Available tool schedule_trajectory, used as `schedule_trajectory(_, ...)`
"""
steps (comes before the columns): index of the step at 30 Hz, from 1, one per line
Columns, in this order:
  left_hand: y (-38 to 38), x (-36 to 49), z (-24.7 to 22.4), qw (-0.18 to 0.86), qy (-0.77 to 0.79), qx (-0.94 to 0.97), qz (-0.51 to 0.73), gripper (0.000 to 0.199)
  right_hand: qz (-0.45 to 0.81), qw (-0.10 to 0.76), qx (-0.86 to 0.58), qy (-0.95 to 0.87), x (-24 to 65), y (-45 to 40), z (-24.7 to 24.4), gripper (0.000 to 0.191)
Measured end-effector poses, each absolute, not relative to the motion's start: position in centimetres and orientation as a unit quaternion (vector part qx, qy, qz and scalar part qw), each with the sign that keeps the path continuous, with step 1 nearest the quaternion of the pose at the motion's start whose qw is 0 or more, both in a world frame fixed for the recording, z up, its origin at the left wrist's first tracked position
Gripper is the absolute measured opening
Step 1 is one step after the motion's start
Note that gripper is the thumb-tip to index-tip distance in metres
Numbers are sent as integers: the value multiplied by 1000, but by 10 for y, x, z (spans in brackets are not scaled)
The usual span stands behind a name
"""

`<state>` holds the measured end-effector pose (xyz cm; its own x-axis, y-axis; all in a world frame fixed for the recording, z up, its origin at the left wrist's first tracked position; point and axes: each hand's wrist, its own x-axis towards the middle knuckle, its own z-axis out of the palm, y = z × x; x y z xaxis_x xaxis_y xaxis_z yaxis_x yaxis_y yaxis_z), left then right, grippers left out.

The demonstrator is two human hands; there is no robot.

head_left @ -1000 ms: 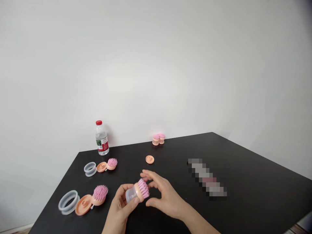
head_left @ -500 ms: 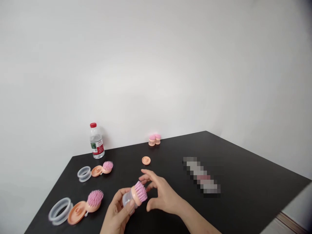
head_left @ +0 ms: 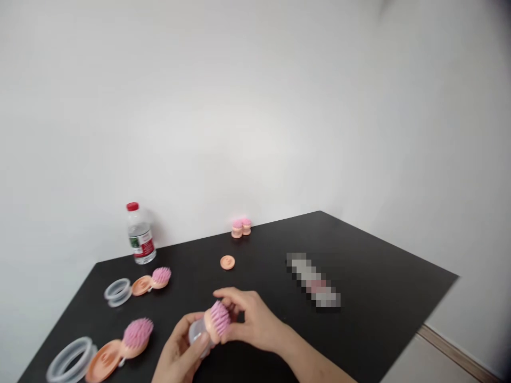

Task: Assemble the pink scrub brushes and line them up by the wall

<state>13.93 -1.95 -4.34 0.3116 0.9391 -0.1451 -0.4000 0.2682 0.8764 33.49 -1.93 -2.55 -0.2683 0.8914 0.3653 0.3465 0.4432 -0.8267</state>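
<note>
Low in the middle of the head view is a small dish brush with pink bristles [head_left: 220, 319], a peach collar and a translucent body [head_left: 196, 331]. My left hand [head_left: 179, 348] is closed around that body and holds it tilted, bristles toward the right. My right hand [head_left: 255, 322] has its thumb and fingers curled about the bristle end; its fingertips are partly hidden behind the bristles. Beyond the hands, a round peach lid [head_left: 227, 262] with a small central knob lies on the black table [head_left: 255, 266].
At left lie two sets of parts: translucent rings [head_left: 118, 291], peach lids [head_left: 104, 361] and pink brush heads [head_left: 138, 335]. A red-capped water bottle [head_left: 142, 242] stands near the wall. Two assembled brushes [head_left: 241, 227] stand at the back. A pixelated object [head_left: 313, 282] lies at right.
My right hand has come in from the right and closed around the brush's bristle end. My left hand keeps its hold on the body. The whole view has shifted, moving the table things leftward.
</note>
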Motion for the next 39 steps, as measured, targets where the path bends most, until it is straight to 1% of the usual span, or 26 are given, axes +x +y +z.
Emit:
schedule_trajectory(2, -23, 140, -39, 720, 344, 372, 475, 45, 334, 435, -423, -721, 335, -21, -25, 84)
schedule_trajectory(3, -24, 140, -38, 723, 343, 367, 475, 45, 335, 429, -418, -728, 335, -23, -24, 87)
schedule_trajectory(4, -24, 139, -37, 726, 343, 363, 473, 45, 328, 419, -416, -738, 335, -24, -24, 86)
schedule_trajectory(6, -24, 139, -38, 729, 343, 363, 467, 45, 317, 395, -428, -749, 334, -26, -24, 75)
schedule_trajectory(8, -24, 139, -40, 724, 343, 373, 467, 44, 323, 398, -439, -738, 333, -26, -25, 68)
schedule_trajectory(11, -23, 140, -42, 701, 352, 390, 482, 45, 350, 430, -424, -716, 334, -24, -25, 82)
schedule_trajectory(12, -23, 140, -43, 694, 354, 393, 488, 46, 354, 431, -418, -717, 334, -24, -24, 83)
schedule_trajectory(13, -23, 140, -43, 690, 354, 397, 492, 46, 353, 426, -416, -722, 333, -24, -23, 78)
schedule_trajectory(15, -24, 140, -43, 683, 346, 409, 496, 45, 348, 411, -423, -728, 329, -26, -19, 59)
schedule_trajectory(17, -25, 141, -43, 668, 341, 427, 505, 42, 354, 415, -435, -717, 323, -30, -17, 41)
schedule_trajectory(18, -26, 141, -42, 655, 343, 437, 512, 42, 360, 423, -440, -705, 319, -33, -17, 37)
schedule_trajectory(20, -27, 142, -43, 620, 354, 458, 529, 42, 374, 441, -447, -683, 315, -36, -18, 34)
schedule_trajectory(22, -27, 143, -43, 585, 370, 472, 546, 45, 388, 439, -436, -683, 317, -32, -20, 37)
schedule_trajectory(24, -25, 143, -44, 555, 388, 465, 570, 52, 379, 401, -440, -709, 326, -18, -19, 49)
schedule_trajectory(25, -24, 143, -44, 545, 399, 456, 580, 56, 365, 374, -451, -723, 334, -8, -19, 56)
schedule_trajectory(26, -23, 143, -45, 538, 410, 445, 588, 58, 325, 345, -485, -735, 342, 5, -17, 64)
schedule_trajectory(27, -21, 143, -46, 535, 418, 433, 592, 59, 293, 341, -515, -730, 350, 19, -16, 63)
schedule_trajectory(28, -20, 142, -46, 540, 424, 422, 592, 59, 269, 339, -535, -726, 357, 34, -15, 61)
schedule_trajectory(29, -19, 142, -47, 552, 424, 410, 590, 59, 246, 331, -554, -723, 362, 49, -15, 62)
schedule_trajectory(31, -17, 140, -47, 585, 410, 391, 581, 62, 220, 295, -578, -729, 367, 73, -17, 60)
schedule_trajectory(32, -16, 138, -46, 603, 398, 383, 576, 63, 213, 272, -585, -734, 367, 81, -18, 56)
schedule_trajectory(35, -18, 136, -41, 665, 360, 342, 558, 67, 206, 216, -599, -743, 359, 93, -24, 33)
schedule_trajectory(37, -20, 136, -39, 716, 336, 296, 536, 71, 207, 202, -607, -740, 354, 92, -27, 27)
schedule_trajectory(39, -21, 138, -40, 744, 320, 271, 519, 76, 221, 202, -609, -734, 351, 87, -26, 25)
